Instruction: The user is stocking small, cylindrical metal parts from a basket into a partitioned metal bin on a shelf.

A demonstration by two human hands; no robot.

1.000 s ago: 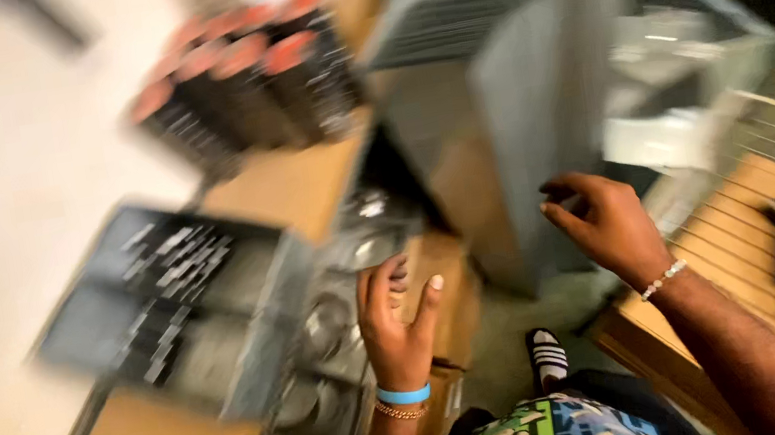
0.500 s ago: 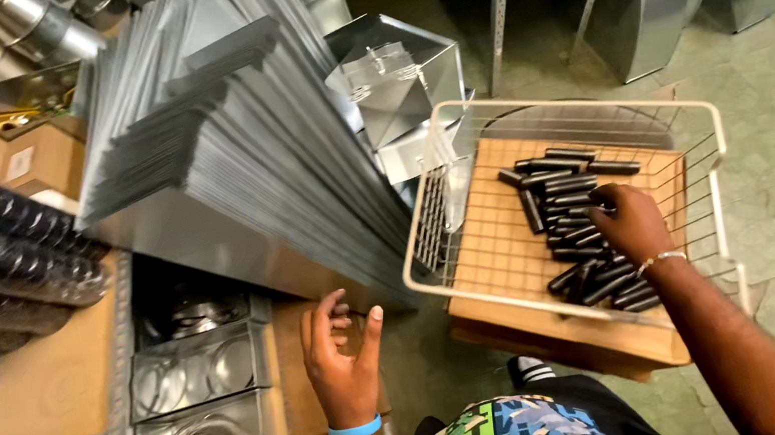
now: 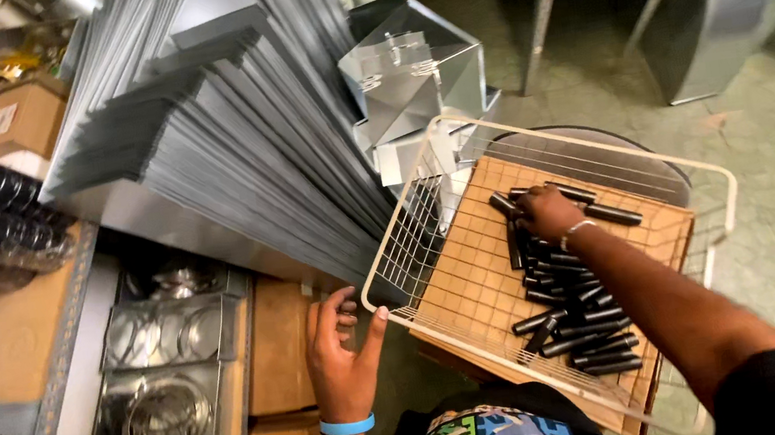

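1. The right hand reaches into the wire basket and rests palm-down on the far end of a heap of black tubes; its fingers curl over one or two of them, but whether any tube is actually gripped cannot be told.
2. The left hand hangs just outside the basket's near corner, fingers loosely spread, holding nothing.
3. The tubes lie on the brown cardboard liner that floors the basket.
4. They look small, stiff and smooth, likely light and prone to roll; pinching one across its middle seems the surest hold.
5. Beside the basket leans a stack of grey sheet-metal pieces; below, on a shelf, are clear bins of metal rings.
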